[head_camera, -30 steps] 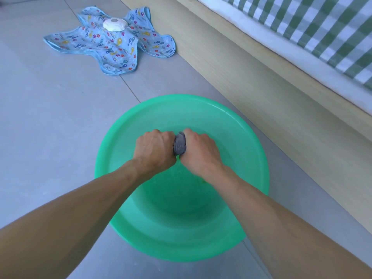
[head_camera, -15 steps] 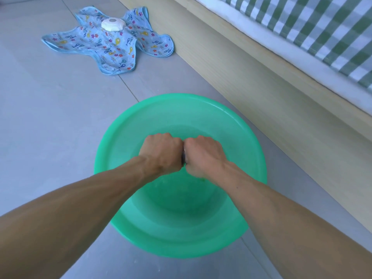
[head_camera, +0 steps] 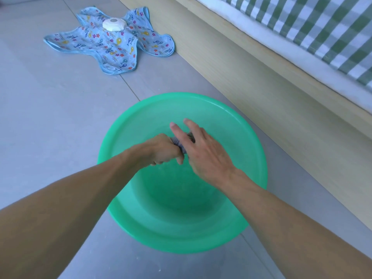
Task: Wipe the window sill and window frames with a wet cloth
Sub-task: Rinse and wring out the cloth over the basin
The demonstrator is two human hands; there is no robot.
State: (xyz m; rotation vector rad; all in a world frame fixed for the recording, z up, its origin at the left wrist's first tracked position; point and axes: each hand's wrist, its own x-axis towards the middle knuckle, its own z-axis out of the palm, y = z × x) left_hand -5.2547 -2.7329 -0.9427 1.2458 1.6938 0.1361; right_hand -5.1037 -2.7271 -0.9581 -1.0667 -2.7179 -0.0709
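Your left hand is clenched around the wadded grey cloth above the middle of the green basin, while your right hand lies over the cloth's far end with at least 2 fingers stretched out straight toward 11 o'clock, its hold released. The basin sits on the grey tile floor, with a wooden bed frame running along at 2 o'clock. At 11 o'clock, well apart from the basin, a fish-print blue fabric lies spread on the floor with 1 white round object on it.
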